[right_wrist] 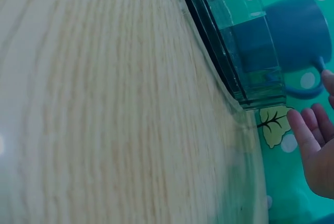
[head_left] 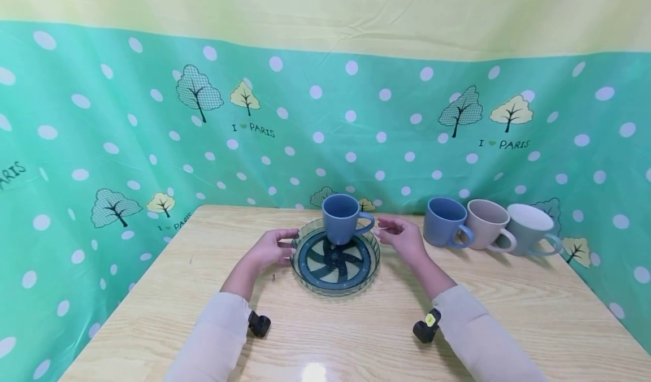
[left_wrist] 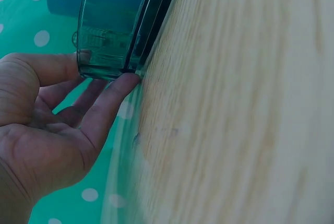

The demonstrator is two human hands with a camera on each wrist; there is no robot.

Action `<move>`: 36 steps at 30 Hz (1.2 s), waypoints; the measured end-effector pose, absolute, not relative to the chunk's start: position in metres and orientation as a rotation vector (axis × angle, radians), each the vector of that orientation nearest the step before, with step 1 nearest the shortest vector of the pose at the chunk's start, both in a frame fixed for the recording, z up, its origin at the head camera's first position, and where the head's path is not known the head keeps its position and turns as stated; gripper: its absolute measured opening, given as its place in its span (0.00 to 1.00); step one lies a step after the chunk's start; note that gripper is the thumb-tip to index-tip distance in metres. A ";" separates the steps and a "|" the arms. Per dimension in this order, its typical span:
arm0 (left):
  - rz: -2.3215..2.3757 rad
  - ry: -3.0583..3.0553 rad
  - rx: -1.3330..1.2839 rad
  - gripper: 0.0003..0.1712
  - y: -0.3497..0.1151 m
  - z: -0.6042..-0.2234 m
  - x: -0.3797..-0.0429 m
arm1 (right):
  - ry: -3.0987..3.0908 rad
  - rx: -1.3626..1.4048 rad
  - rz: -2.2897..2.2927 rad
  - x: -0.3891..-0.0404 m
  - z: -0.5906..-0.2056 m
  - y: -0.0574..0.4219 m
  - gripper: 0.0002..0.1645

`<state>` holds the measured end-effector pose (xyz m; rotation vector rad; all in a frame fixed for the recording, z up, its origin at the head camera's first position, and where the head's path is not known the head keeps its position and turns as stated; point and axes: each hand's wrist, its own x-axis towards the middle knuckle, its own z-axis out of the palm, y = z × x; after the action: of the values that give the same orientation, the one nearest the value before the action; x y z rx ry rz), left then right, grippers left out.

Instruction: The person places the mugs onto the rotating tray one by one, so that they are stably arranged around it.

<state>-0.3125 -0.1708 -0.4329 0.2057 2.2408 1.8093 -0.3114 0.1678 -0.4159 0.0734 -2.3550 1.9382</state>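
Note:
A blue mug stands upright at the back of a round, clear green-tinted tray with a dark pinwheel pattern. Its handle points right. My left hand holds the tray's left side; in the left wrist view the thumb tip laps the rim and another fingertip touches low on the wall near the table. My right hand is just right of the mug handle and tray edge, fingers loosely extended. In the right wrist view those fingers hold nothing, and part of the hand is cut off.
On the table's right lean several mugs in a row: a blue mug, a pinkish mug and a grey-green mug with a white inside. Behind the wooden table hangs a dotted green cloth.

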 end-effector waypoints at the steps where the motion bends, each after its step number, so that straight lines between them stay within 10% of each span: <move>1: 1.809 2.238 0.207 0.35 -0.171 -0.433 -0.312 | -2.358 0.078 1.937 -0.310 -0.415 0.169 0.26; 36: 1.942 2.157 0.100 0.39 -0.167 -0.435 -0.293 | -2.275 0.362 1.806 -0.273 -0.401 0.201 0.29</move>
<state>-0.2926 -0.1666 -0.4351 0.0998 2.1575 1.9419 -0.2727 0.2013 -0.4010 0.3621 -2.2749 1.8064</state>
